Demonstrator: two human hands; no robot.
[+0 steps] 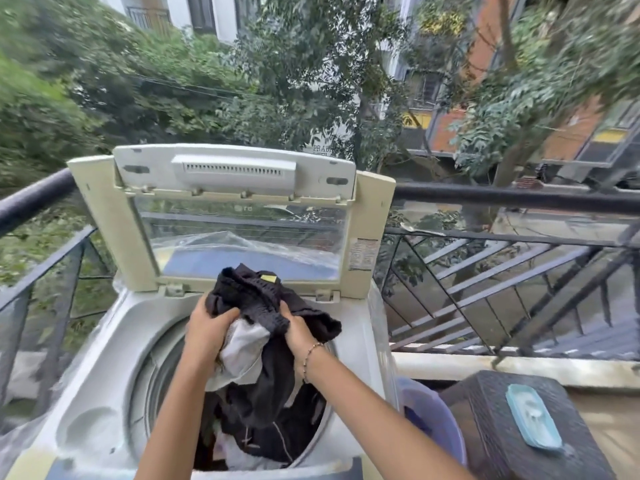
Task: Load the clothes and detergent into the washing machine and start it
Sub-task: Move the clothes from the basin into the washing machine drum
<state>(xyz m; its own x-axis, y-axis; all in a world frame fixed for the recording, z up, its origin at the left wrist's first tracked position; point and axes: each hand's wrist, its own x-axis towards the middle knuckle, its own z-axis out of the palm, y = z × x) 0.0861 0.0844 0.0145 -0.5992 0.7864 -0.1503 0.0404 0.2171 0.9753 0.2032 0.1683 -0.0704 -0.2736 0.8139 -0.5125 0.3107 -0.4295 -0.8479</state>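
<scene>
Black metal railing at 12, purple plastic tub at 4. White top-load washing machine, lid upright. Left hand, right hand clutch dark knit-and-white clothes over drum.

I see a dark knitted cloth garment, rough-textured; the washing machine looks smooth matt plastic, its lid glossy and clear.

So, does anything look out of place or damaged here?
Nothing is spilled or broken. One odd thing: a clear plastic sheet lies crumpled behind the raised lid, probably a cover pushed back. The left hand and right hand grip dark and white clothes above the drum.
</scene>
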